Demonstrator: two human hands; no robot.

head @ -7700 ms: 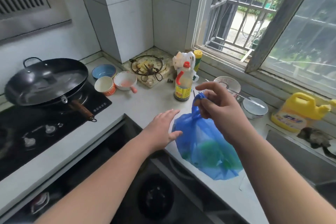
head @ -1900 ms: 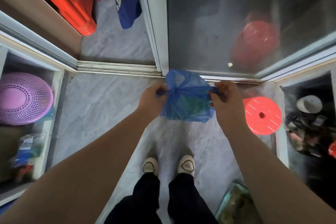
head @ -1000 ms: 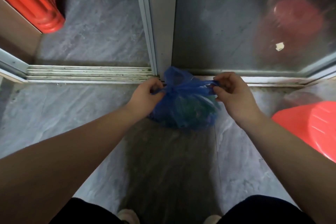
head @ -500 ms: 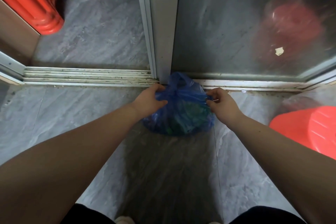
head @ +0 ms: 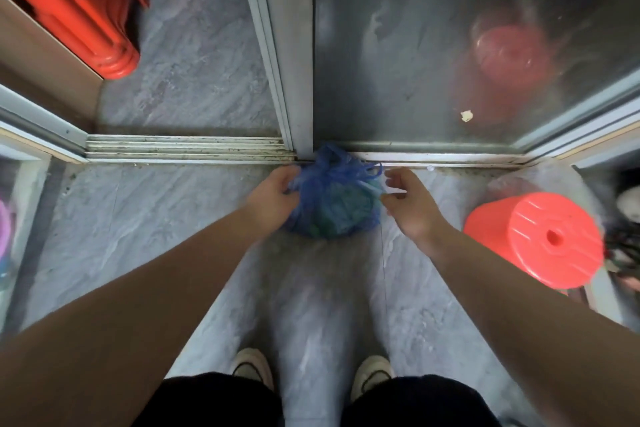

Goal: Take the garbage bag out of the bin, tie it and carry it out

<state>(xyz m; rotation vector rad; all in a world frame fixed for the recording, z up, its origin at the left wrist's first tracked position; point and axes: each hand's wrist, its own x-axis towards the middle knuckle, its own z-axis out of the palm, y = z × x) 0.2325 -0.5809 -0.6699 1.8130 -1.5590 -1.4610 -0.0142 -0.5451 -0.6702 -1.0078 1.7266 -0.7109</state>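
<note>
The blue garbage bag (head: 334, 198) sits on the grey floor against the sliding door's frame, its top knotted into a bunch with loose ends. My left hand (head: 273, 196) rests on the bag's left side, fingers curled into the plastic. My right hand (head: 407, 199) hovers just right of the bag, fingers spread and apart from it. No bin shows in this view.
A sliding glass door (head: 450, 45) and its floor track (head: 187, 149) run across just beyond the bag. A red plastic stool (head: 543, 239) stands to the right, red furniture (head: 79, 7) beyond the doorway at left. My shoes (head: 252, 367) are at the bottom.
The bag went from hanging between both hands to resting on the floor by the door frame. My right hand has let go and opened. The camera has risen.
</note>
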